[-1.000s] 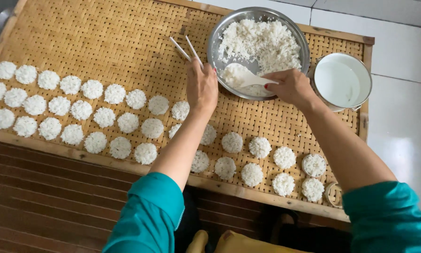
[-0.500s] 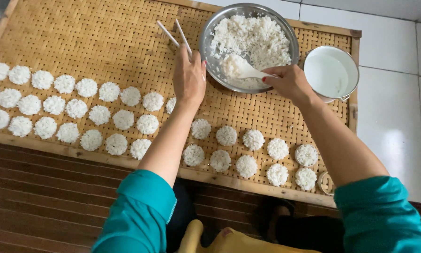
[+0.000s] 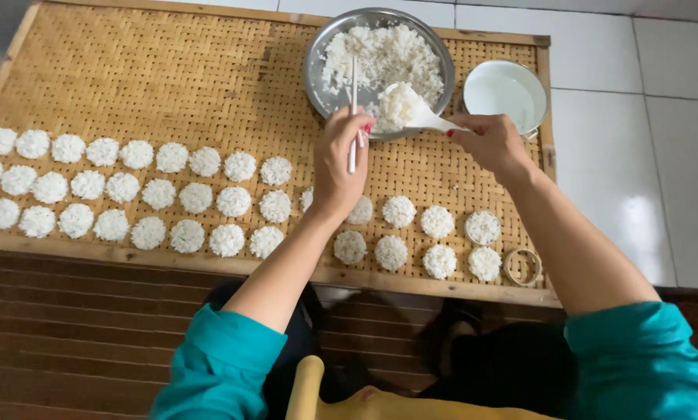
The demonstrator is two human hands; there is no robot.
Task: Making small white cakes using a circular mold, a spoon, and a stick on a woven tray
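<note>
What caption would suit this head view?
Left hand with chopsticks, right hand lifting a spoon of rice.

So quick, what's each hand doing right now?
Left hand: closed on a pair of chopsticks, tips over the metal bowl.
Right hand: closed on a white spoon heaped with rice.

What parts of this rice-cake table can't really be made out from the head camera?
- Head view: the rows of rice cakes run off the left edge, so their count is unknown.
- The left hand and forearm cover some cakes behind them.
- The white bowl: whether it holds liquid cannot be told.
- The small ring mould: too small to tell its material.
- The right hand hides the spoon handle's end.
</note>
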